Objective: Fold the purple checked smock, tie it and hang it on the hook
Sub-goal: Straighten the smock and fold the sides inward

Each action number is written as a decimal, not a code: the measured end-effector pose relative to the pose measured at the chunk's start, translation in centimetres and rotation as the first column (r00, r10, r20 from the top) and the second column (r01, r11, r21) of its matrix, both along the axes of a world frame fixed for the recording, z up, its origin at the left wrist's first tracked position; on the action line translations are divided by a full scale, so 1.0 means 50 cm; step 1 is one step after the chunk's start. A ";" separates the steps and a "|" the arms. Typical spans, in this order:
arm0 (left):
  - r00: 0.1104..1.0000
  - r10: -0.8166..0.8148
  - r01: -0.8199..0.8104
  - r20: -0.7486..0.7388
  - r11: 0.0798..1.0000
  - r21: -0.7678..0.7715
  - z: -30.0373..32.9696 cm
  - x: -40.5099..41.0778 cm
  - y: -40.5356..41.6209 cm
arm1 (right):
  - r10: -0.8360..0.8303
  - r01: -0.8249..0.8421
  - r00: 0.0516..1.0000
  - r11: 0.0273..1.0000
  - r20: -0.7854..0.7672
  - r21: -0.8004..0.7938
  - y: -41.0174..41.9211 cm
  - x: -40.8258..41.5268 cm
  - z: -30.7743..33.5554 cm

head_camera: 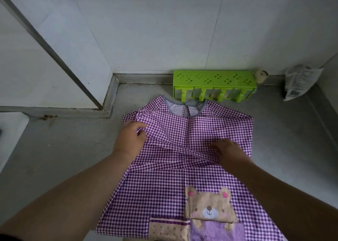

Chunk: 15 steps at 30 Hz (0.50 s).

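Note:
The purple checked smock (182, 182) lies spread on the grey counter, neck toward the wall, with a brown bear patch on its lower front. One sleeve is folded across the chest as a diagonal band. My left hand (130, 140) pinches the bunched cloth at the smock's left shoulder. My right hand (228, 152) grips the end of the folded sleeve near the right side. No hook is in view.
A green plastic rack (214, 79) with pegs stands against the wall just beyond the smock's neck. A small beige object (262, 75) and a printed plastic bag (300, 81) sit at the back right. A white basin edge (11, 131) lies at the left.

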<state>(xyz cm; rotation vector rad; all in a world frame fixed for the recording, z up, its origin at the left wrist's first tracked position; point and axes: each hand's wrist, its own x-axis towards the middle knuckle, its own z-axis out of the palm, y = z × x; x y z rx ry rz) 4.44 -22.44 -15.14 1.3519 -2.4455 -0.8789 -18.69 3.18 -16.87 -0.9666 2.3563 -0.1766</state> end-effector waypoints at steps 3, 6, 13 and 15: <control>0.983 -0.015 0.020 0.181 1.000 -0.024 -0.014 0.038 -0.012 | 0.091 -0.071 0.990 0.982 -0.104 0.176 0.021 -0.016 0.001; 0.938 -0.066 0.084 0.339 0.996 -0.039 -0.033 0.061 -0.015 | 0.139 -0.102 0.977 0.971 -0.160 0.216 0.031 -0.024 -0.005; 0.964 -0.067 0.127 0.257 0.966 -0.224 -0.033 0.058 -0.022 | 0.193 -0.151 0.965 0.963 -0.179 0.225 0.030 -0.027 -0.024; 0.883 -0.074 0.158 0.464 0.977 -0.144 -0.048 0.069 -0.018 | 0.203 -0.164 0.965 0.961 -0.165 0.224 0.032 -0.030 -0.030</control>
